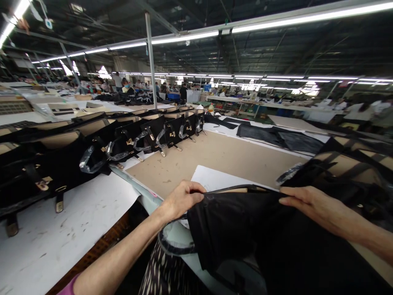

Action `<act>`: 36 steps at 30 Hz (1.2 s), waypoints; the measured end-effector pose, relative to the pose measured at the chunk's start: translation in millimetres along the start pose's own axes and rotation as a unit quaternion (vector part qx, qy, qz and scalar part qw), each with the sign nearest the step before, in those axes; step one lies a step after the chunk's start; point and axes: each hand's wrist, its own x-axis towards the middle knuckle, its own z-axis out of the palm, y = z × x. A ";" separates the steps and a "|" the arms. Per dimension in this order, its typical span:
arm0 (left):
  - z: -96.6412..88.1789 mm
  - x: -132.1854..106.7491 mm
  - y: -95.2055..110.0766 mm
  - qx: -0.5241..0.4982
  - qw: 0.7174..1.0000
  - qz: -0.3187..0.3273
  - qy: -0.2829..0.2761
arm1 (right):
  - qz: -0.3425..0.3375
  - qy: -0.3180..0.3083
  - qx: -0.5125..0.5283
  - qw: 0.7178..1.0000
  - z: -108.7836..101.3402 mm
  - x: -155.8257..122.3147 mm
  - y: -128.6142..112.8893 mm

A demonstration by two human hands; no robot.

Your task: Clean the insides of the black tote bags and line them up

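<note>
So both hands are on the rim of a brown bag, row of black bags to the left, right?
No: the head view shows the bag is black, not brown. Both the left hand and right hand are on its rim; the row of black bags lies left.

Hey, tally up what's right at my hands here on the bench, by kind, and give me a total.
Hands: 2, the left hand and the right hand
The black bag that both hold by its rim: 1
The white sheet lying just beyond it: 1
Total: 4
</note>
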 end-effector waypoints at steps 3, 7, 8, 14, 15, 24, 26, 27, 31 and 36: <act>9.3 -2.3 13.6 0.195 0.974 0.100 0.064 | -0.015 -0.028 -0.007 0.999 -5.9 -2.7 -10.6; 23.4 4.0 29.6 0.385 0.913 0.113 0.073 | -0.033 -0.027 -0.008 0.999 -9.4 -6.3 -18.4; 26.6 6.8 32.2 0.418 0.899 0.105 0.076 | -0.033 -0.026 -0.008 0.999 -9.5 -7.1 -18.9; 36.1 21.3 38.1 0.420 0.900 0.072 0.085 | -0.048 -0.016 -0.013 0.999 -7.1 -11.4 -11.6; 35.6 22.4 38.8 0.399 0.911 0.071 0.077 | -0.048 -0.016 -0.019 0.999 -5.6 -12.0 -10.0; 32.8 22.3 53.5 0.376 0.921 0.085 0.056 | -0.213 0.147 -0.220 0.941 4.3 -9.6 -38.2; 33.9 20.7 52.3 0.377 0.920 0.084 0.058 | -0.244 0.141 -0.198 0.939 2.0 -6.9 -46.0; 34.2 19.8 51.1 0.377 0.921 0.084 0.061 | -0.244 0.139 -0.183 0.942 1.1 -5.6 -48.7; 34.7 17.1 47.6 0.366 0.924 0.088 0.068 | -0.227 0.104 -0.117 0.961 0.3 0.0 -55.1; 35.0 16.7 46.0 0.360 0.925 0.104 0.069 | -0.202 0.102 -0.078 0.971 0.8 10.0 -63.4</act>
